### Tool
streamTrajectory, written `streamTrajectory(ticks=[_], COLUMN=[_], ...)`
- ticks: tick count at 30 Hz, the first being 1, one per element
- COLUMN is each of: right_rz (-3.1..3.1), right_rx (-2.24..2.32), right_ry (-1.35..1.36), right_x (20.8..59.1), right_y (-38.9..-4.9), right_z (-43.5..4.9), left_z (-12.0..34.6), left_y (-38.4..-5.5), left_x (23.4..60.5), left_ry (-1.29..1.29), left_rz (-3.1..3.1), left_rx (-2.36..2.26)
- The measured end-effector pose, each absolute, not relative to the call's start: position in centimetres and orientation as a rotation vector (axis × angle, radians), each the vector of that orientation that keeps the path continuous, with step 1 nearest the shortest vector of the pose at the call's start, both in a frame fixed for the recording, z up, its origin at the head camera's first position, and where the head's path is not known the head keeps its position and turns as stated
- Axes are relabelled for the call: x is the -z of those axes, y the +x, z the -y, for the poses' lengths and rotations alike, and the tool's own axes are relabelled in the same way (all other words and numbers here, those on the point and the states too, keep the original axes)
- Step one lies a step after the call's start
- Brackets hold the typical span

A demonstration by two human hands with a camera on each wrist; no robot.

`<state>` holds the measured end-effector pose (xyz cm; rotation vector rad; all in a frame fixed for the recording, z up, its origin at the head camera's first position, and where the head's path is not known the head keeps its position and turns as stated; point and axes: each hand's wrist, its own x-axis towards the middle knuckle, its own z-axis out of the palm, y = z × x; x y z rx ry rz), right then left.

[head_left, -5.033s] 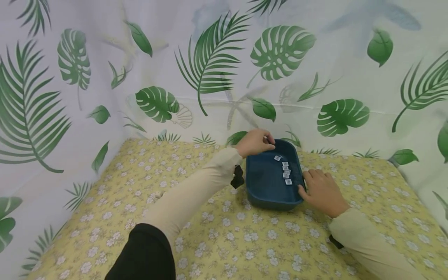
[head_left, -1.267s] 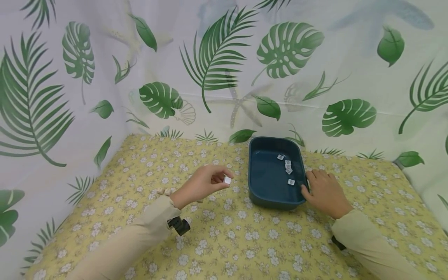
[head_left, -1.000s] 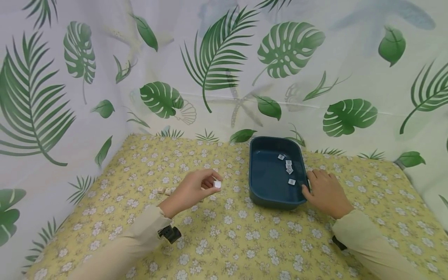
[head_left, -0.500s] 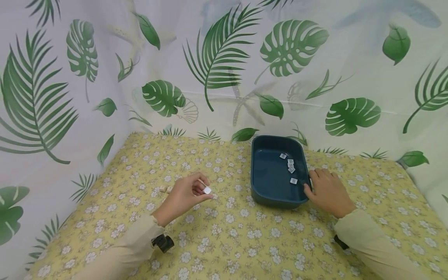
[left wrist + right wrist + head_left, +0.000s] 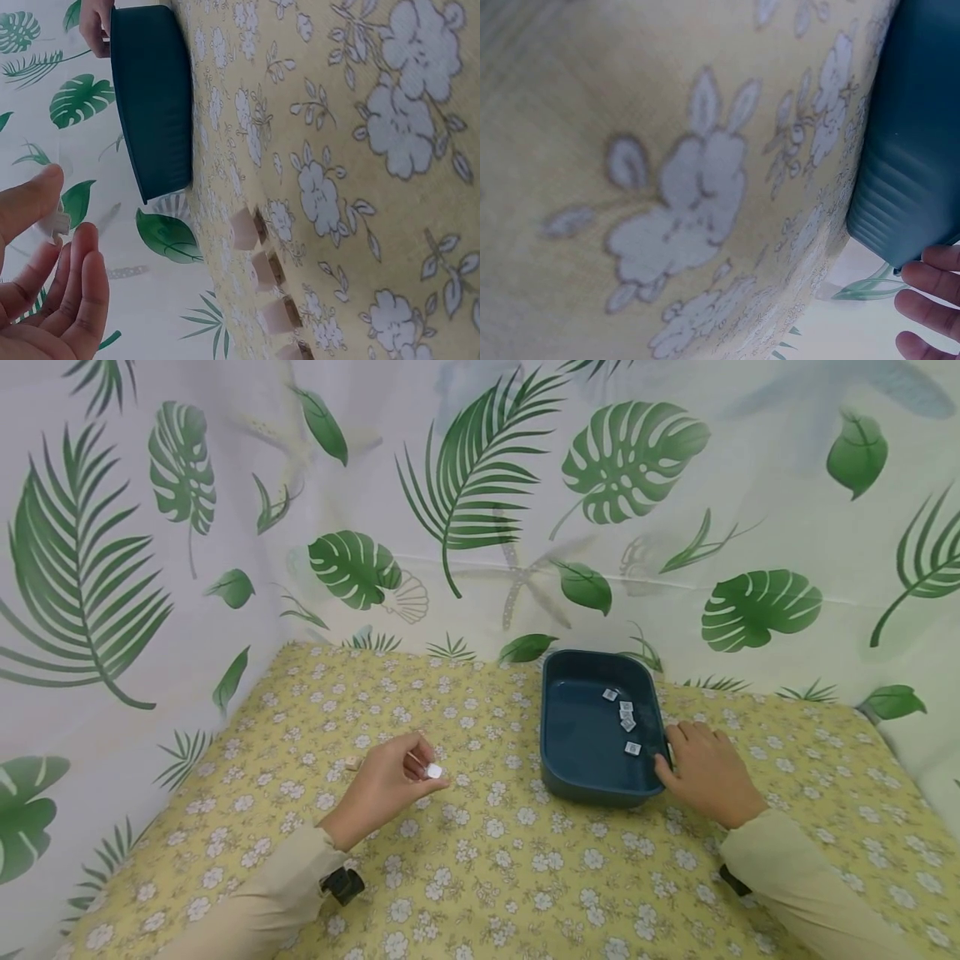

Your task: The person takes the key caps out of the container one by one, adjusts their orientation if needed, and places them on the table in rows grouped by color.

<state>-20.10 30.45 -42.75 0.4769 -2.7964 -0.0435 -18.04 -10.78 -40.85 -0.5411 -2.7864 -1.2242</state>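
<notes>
My left hand (image 5: 386,783) is raised over the left of the table, pinching a small white square cap (image 5: 434,771) between thumb and fingers. In the left wrist view the cap (image 5: 56,223) is partly covered by the fingertips. My right hand (image 5: 708,770) rests at the right side of a dark blue bin (image 5: 577,793), thumb on the rim, fingers lying loosely along the outer wall. Inside the bin, toward its right, lie several small whitish square pieces (image 5: 633,748), a few bunched together. In the right wrist view the fingertips (image 5: 930,281) touch the bin's edge.
Several small beige blocks (image 5: 264,271) stand in a row on the flowered yellow tablecloth (image 5: 480,877); in the head view one block (image 5: 352,762) shows behind my left hand. A leaf-print curtain (image 5: 465,577) hangs behind the table, close to the bin's far end.
My left hand has moved from over the bin to the left with a white cap in its fingers, and lately drifted nearer the blocks. The bin holds fewer pieces. My right hand stayed at the bin.
</notes>
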Motion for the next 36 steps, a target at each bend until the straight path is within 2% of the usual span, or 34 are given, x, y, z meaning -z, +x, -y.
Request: streamTrajectory(ticks=[9,17,27,36], right_rz=[2.796,2.771,2.744,2.766], right_rx=[0.039,0.040,0.029,0.025], right_ry=[0.481,0.488,0.496,0.497], right_x=[42.9,43.2,43.4,43.2], right_y=[-20.2,-20.3,-20.4,-20.3], right_z=[-30.6,-30.7,-30.7,-30.6], left_z=[11.4,13.0,15.5,16.2], left_y=[-18.0,-18.1,-18.9,-18.8], left_x=[41.0,41.1,41.4,42.0], left_ry=[-0.431,-0.486,-0.548,-0.489], left_rz=[2.819,2.889,2.954,2.955], left_rx=[1.235,1.168,1.305,1.249])
